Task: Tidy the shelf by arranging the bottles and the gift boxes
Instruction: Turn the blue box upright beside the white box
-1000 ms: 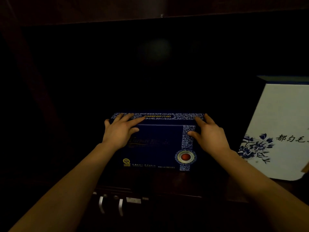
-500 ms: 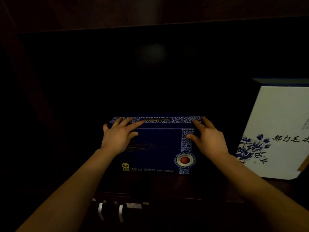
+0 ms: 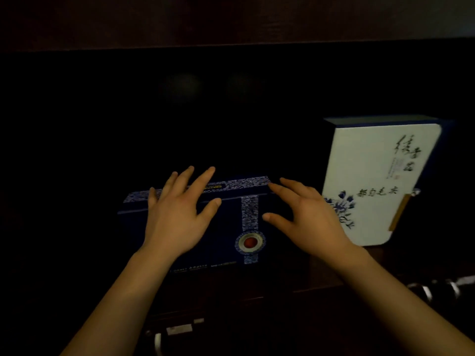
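Now your left hand (image 3: 177, 214) and right hand (image 3: 305, 217) hover spread, gripping nothing, over the dark blue gift box (image 3: 226, 227), seemingly squaring it left of the white gift box (image 3: 377, 181).

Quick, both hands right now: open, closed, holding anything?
Left hand: open, fingers spread over the dark blue gift box, not gripping.
Right hand: open, holding nothing.

A dark wooden shelf (image 3: 331, 272) seemingly bears blue box (image 3: 226, 227) beside upright white box (image 3: 377, 181).
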